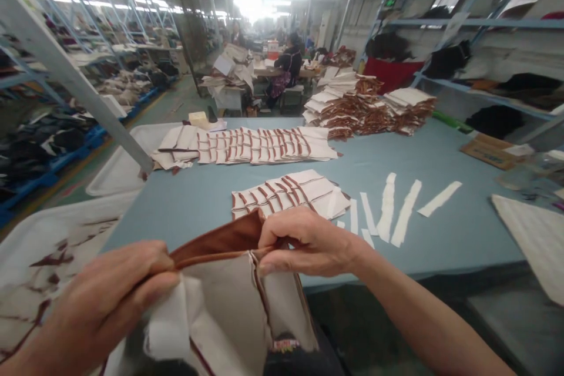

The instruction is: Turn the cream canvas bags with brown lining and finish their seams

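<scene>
Close in front of me hangs a sewn fabric piece (220, 288), off-white on its near side and reddish brown on the other, with a seam running down it. My left hand (118, 294) pinches its upper left edge, and a white strip of cloth (170, 317) hangs beside those fingers. At the brown top edge by the seam, my right hand (304, 241) grips between thumb and fingers. Just beyond, a row of overlapping off-white pieces with brown edges (286, 191) lies on the blue-green table (185, 205). Loose white strips (388, 205) lie right of that row.
Farther back lies a longer row of similar pieces (264, 144), with tall brown-and-white stacks (352, 103) to its right. White bins (22, 247) stand at the left, below a slanting metal post (79, 76). A person (288, 64) sits at a distant table. Shelves (493, 88) line the right.
</scene>
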The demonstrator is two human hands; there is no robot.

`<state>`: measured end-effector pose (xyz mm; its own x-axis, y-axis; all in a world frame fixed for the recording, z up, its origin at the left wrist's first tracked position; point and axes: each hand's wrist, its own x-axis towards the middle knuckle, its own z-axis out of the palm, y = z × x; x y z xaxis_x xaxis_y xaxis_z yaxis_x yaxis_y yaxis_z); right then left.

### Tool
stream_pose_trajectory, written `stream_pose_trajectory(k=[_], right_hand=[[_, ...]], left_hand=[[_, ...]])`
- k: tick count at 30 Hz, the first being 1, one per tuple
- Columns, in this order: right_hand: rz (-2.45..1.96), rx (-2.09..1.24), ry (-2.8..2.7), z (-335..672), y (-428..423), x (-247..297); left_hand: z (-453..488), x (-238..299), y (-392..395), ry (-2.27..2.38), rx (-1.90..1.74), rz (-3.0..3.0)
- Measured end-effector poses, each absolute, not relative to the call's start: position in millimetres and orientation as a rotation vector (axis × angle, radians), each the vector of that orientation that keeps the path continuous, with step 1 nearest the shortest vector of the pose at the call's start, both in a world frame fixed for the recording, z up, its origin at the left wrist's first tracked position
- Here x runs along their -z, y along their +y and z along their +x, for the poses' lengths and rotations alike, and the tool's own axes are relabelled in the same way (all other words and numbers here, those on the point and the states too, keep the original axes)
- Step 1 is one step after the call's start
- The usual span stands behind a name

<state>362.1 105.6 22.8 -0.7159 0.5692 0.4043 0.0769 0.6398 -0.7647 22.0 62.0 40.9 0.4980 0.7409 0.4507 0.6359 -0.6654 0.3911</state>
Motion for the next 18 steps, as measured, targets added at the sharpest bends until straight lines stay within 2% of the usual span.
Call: stream_pose_trajectory(k=[9, 15, 18], right_hand=[[-0.378, -1.121, -2.250, 336.3, 100.7, -40.5], [-0.414, -1.115, -2.244, 338.3, 93.3, -34.5], [-0.465, -1.165, -2.204, 340.6, 86.4, -31.3]], left_hand=[[68.9, -52.1, 65.0, 0.807, -0.814, 2.529], [81.2, -56.0, 50.5, 0.980, -0.723, 2.361], [85.0, -53.6, 47.4, 0.886, -0.740, 2.360]])
